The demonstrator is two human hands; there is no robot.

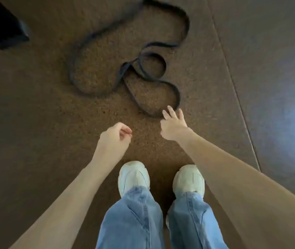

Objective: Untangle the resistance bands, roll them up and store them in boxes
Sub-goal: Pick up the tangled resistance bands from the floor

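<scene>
Dark resistance bands (139, 69) lie tangled in several loops on the brown speckled floor mat (98, 114). One long loop runs up to the top of the view, and smaller loops cross in the middle. My right hand (172, 125) reaches down with fingers spread, its fingertips touching the nearest loop. My left hand (115, 136) hangs above the mat to the left, fingers loosely curled and holding nothing.
My two feet in pale sneakers (134, 175) and blue jeans stand on the mat just below the hands. A black object (1, 24) sits at the top left corner. The mat's edge (236, 90) runs diagonally on the right, with smooth floor beyond.
</scene>
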